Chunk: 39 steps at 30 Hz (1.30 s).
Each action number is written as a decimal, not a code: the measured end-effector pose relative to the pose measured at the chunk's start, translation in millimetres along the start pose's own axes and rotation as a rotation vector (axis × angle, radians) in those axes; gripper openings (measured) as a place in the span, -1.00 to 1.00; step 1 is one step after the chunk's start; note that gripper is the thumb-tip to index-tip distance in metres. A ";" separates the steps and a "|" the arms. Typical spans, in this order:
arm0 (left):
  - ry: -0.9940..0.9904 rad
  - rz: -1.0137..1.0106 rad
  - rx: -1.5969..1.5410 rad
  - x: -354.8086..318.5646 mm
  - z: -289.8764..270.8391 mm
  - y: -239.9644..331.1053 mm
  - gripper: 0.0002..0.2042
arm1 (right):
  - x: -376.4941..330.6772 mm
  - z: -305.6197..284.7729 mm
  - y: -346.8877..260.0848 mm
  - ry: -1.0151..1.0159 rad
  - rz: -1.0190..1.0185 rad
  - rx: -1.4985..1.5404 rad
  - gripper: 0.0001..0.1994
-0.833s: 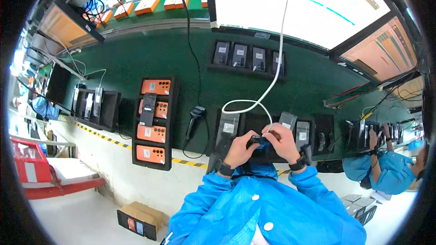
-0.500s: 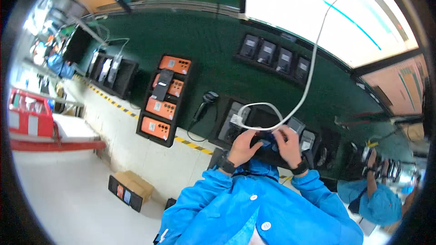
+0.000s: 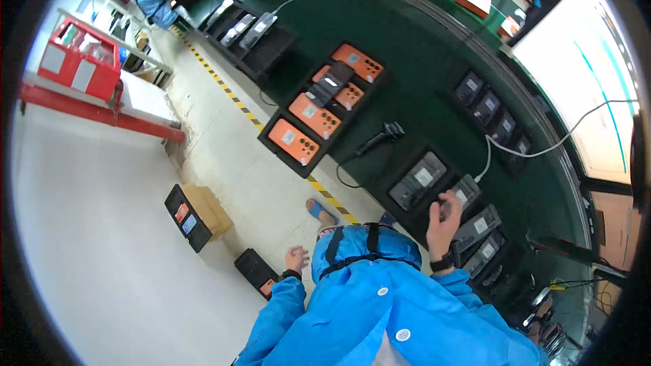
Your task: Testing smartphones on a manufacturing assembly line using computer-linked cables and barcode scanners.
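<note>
Green bench (image 3: 407, 41): right hand (image 3: 444, 220) pinches a dark device (image 3: 464, 193) at three o'clock; left hand (image 3: 296, 258) hangs loosely open, empty. The white cable (image 3: 542, 152) could snag, tugging it loose.

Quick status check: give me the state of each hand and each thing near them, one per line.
Right hand: raised over the bench, fingers curled on a small dark device, grip unclear.
Left hand: lowered at the side, open, holding nothing.
White cable: plugged in at the dark tray by the right hand.
Orange devices: lying flat in a black tray.
Handheld scanner: lying on the green bench.
</note>
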<state>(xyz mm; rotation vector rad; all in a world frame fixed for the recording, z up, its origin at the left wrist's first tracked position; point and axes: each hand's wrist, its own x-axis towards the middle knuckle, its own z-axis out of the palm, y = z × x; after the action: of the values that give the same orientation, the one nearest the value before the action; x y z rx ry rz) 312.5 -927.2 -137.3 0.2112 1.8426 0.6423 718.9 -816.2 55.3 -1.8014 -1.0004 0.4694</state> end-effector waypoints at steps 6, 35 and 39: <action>0.013 -0.319 0.020 39.9 -75.8 -46.2 -0.73 | -41.6 99.8 -39.6 -0.589 0.008 0.101 -0.81; 0.058 -0.129 0.117 377.5 -358.1 271.2 -0.79 | 21.1 677.3 -315.3 -1.032 0.049 0.385 -0.66; -0.052 -0.056 -0.040 473.3 -346.8 355.5 -0.81 | 79.0 692.6 -368.2 -0.803 0.050 0.390 -0.61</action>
<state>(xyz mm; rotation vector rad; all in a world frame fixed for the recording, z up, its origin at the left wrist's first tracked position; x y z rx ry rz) -236.4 -533.6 -257.5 0.1480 1.7779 0.6286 130.3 -292.6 86.3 -1.2827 -1.2746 1.3851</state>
